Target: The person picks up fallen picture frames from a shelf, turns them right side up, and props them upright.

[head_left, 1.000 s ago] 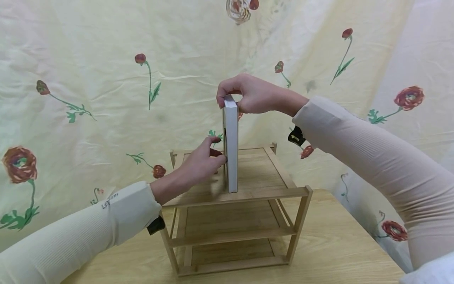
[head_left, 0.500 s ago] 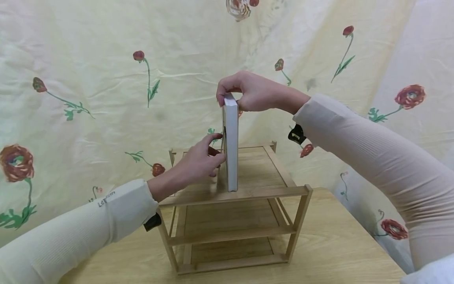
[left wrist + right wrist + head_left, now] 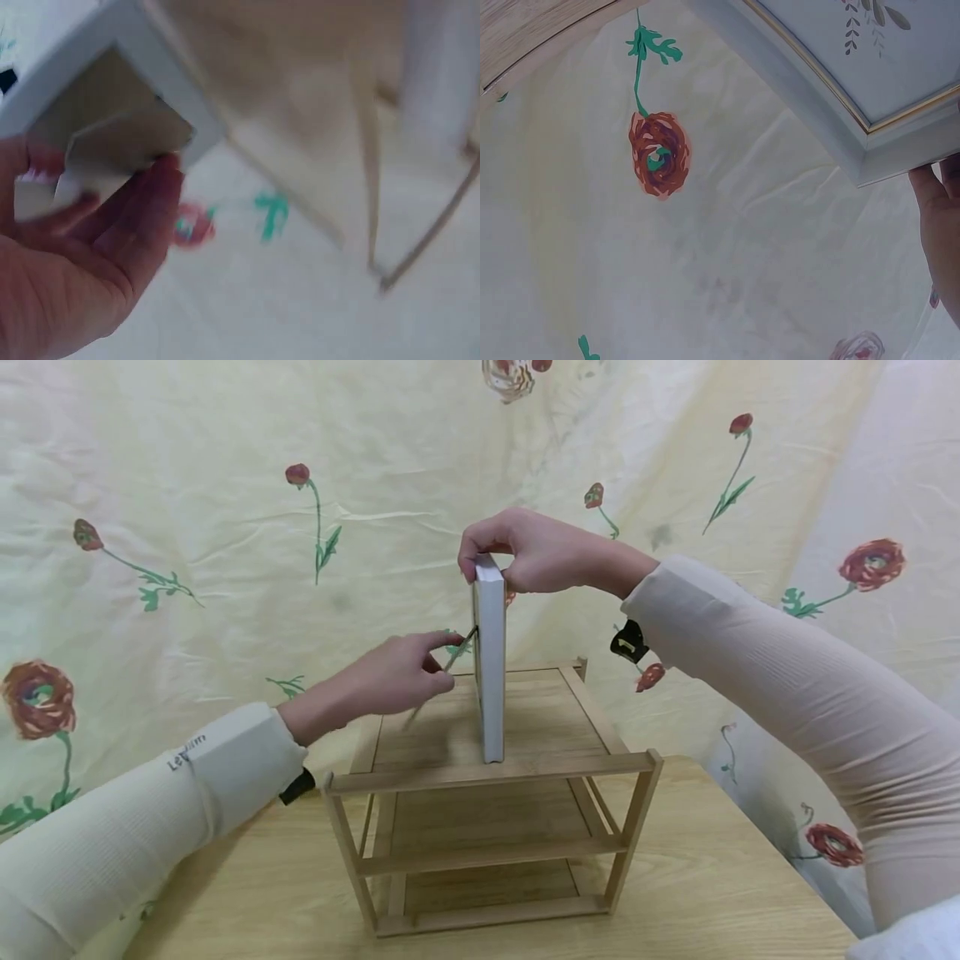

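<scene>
A white picture frame (image 3: 491,677) stands upright, side edge on, on the top shelf of a wooden rack (image 3: 592,768). My right hand (image 3: 543,556) grips its upper edge from above, fingers over the far face and thumb on the near side. In the right wrist view the front shows a gold inner edge and a leaf print (image 3: 885,30). From the frame's back a thin stand flap (image 3: 124,142) slants out to the left, hinged at about mid-height. My left hand (image 3: 390,672) pinches this flap between thumb and fingers.
The rack has three tiers with raised end rails and stands on a wood-grain table (image 3: 720,868). Behind it hangs a pale floral cloth (image 3: 390,435). The table's right edge (image 3: 795,877) runs diagonally toward the front.
My left hand has moved left, away from the picture frame's back, and the stand flap has swung out with it. My right hand keeps its hold on the top.
</scene>
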Demonstrator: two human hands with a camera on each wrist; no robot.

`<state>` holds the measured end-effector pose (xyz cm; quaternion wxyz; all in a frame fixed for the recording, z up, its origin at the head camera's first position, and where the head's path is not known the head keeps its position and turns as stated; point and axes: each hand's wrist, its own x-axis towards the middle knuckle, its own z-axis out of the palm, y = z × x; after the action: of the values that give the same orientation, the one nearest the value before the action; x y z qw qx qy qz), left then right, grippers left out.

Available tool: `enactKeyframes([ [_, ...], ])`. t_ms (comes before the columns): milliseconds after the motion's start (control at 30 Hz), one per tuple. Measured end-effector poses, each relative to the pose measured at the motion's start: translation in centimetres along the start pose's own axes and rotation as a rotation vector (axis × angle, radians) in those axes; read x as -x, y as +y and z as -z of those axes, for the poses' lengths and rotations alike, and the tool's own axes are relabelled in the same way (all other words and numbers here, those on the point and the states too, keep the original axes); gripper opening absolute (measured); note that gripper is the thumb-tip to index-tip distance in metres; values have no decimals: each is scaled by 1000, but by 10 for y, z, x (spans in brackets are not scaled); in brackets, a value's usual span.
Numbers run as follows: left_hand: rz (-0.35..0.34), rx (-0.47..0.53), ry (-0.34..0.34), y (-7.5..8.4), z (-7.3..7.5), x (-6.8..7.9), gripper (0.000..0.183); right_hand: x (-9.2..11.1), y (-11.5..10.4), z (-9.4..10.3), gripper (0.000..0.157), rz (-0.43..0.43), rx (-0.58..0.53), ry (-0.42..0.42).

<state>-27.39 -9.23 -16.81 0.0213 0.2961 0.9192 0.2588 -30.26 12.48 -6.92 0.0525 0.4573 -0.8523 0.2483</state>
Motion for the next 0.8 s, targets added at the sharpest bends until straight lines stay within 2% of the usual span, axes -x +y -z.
enactKeyframes([
  [100, -31, -72, -18, -3, 11, -1, 55, 0, 0, -1, 39, -8, -9, -1],
  [200, -56, -82, -40, -5, 14, -2, 53, -1, 0, -1, 39, -6, -16, -8],
  [633, -39, -89, -31, -3, 12, 1, 55, -3, -1, 0, 41, -21, -3, -11],
  [800, -38, -119, 4, -2, 10, 4, 56, -2, -2, 0, 42, -40, 1, -9],
])
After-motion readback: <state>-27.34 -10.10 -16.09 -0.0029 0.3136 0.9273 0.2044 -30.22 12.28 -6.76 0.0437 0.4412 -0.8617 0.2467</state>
